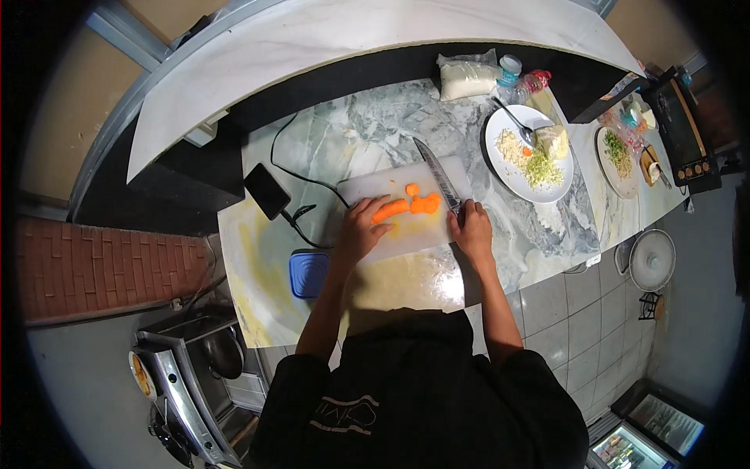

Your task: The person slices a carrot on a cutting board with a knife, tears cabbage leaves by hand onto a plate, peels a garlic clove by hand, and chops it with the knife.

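Right of the cutting board (422, 233), a white plate (556, 177) contains shredded greens (543, 170), a cabbage piece (554, 142) and a spoon (512, 119). Left of the board lies a blue lid (310, 273); I cannot tell what is under it. The board rests on a marble-patterned counter (519, 234). Beyond its left side is a phone (267, 191). On the board, the left hand (359, 230) holds the carrot (392, 209) with curved fingers, near orange slices (424, 205); at the board's right edge, the right hand (472, 229) closes firmly around the knife (442, 177) handle.

The black short-sleeved cloth shirt (426, 391) has pale, letter-like marks (345, 415) with a line above and below, but I can't read them. Any words on the small round white-and-blue-green jar (509, 70) are too tiny.
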`<move>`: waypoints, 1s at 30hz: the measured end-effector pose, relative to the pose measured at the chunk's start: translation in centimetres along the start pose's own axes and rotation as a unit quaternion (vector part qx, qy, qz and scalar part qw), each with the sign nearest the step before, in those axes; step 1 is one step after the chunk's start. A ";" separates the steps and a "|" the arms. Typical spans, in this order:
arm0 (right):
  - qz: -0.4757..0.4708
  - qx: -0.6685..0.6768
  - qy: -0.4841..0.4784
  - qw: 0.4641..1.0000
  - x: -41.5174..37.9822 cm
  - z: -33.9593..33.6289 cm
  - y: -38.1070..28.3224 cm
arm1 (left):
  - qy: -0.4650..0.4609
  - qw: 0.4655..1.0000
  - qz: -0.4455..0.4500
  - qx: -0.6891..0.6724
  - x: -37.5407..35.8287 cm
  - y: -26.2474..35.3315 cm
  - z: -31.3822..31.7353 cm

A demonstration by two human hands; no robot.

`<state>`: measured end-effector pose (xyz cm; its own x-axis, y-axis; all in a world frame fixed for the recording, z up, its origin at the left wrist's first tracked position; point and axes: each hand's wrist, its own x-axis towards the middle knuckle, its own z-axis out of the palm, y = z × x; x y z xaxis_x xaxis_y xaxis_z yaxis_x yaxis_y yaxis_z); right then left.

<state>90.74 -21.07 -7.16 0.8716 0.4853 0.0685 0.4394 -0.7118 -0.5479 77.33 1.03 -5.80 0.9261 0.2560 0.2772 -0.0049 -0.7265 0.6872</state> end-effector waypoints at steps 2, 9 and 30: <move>0.001 -0.008 -0.001 1.000 0.2 0.2 0.1 | 0.002 1.000 -0.016 -0.019 -0.1 0.2 -0.2; -0.013 -0.014 0.014 1.000 -0.1 0.3 0.3 | 0.006 0.999 0.032 -0.007 0.9 0.8 1.3; -0.025 0.051 0.011 0.998 -0.1 0.0 0.9 | 0.035 0.995 0.035 0.082 0.9 2.5 2.3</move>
<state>91.02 -21.74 -7.63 0.8544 0.5065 0.1159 0.4591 -0.6316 -0.6248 79.05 -2.04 -5.37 0.8968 0.2413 0.3708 -0.0013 -0.8367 0.5477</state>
